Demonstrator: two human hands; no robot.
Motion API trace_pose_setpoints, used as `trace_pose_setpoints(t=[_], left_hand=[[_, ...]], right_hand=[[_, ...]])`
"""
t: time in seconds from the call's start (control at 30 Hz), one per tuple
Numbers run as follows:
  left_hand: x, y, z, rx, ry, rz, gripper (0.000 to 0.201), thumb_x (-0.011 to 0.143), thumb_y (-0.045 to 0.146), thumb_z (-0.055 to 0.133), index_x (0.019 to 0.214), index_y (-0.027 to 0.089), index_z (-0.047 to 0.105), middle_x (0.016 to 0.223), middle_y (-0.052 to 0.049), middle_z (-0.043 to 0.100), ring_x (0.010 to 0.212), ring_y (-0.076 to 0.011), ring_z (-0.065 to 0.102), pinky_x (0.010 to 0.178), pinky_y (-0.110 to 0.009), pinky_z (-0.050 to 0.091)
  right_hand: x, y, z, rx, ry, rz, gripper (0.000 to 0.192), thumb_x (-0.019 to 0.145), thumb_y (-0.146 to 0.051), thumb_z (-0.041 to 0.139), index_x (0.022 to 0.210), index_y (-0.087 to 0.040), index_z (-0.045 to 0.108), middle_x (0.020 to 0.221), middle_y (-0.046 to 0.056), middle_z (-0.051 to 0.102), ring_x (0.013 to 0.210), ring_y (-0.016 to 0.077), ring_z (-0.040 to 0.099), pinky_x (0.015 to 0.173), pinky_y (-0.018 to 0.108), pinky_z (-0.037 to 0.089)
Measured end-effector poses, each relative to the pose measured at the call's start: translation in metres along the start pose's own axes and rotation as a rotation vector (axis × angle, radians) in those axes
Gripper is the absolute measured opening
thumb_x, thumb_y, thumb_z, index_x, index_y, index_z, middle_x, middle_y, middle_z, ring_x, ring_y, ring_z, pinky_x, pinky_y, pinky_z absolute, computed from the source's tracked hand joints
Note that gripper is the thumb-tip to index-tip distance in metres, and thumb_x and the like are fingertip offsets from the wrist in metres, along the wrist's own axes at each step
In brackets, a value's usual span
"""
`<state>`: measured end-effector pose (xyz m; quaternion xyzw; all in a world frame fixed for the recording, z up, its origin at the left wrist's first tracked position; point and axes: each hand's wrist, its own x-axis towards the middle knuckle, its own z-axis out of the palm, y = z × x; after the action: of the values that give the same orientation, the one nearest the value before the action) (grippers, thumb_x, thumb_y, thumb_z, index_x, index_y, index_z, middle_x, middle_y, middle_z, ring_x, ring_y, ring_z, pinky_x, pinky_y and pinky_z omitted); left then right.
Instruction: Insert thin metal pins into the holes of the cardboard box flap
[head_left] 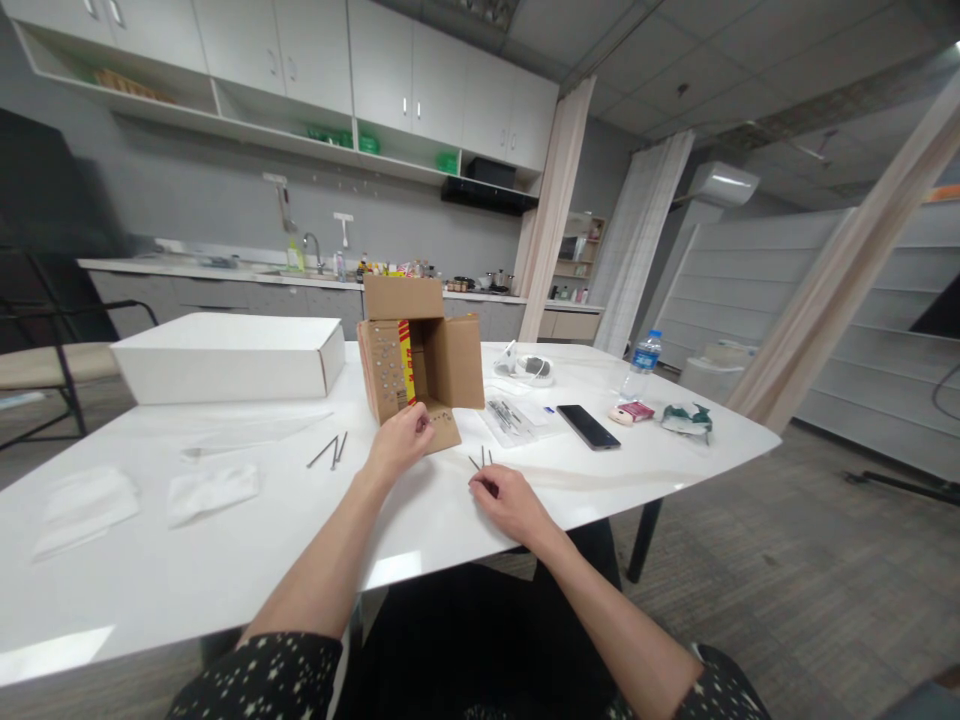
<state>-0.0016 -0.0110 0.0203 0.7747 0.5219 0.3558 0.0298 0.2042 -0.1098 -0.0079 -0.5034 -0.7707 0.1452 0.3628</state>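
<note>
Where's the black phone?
In the head view, the black phone lies on the white table, right of the middle, beyond and to the right of the right hand, with the water bottle farther back.

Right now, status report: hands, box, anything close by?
Left hand at open cardboard box, hold unclear. Right hand at thin dark rods, hold unclear. Nail-like pieces lie left of box.
</note>
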Motion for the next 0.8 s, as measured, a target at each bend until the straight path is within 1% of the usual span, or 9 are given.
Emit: trace_pose_setpoints(t=[0.8], left_hand=[[-0.0010,0.0040,-0.0031,-0.007,-0.033,-0.028,0.006,0.082,0.025,0.046,0.079,0.022,0.050,0.074,0.000,0.059,0.070,-0.0162,0.055,0.062,-0.027,0.035]], right_hand=[[-0.0007,0.0007,-0.0005,-0.001,0.003,-0.001,0.015,0.087,-0.017,0.054,0.080,-0.017,0.068,0.078,0.003,0.067,0.070,0.0151,0.057,0.067,0.025,0.041]])
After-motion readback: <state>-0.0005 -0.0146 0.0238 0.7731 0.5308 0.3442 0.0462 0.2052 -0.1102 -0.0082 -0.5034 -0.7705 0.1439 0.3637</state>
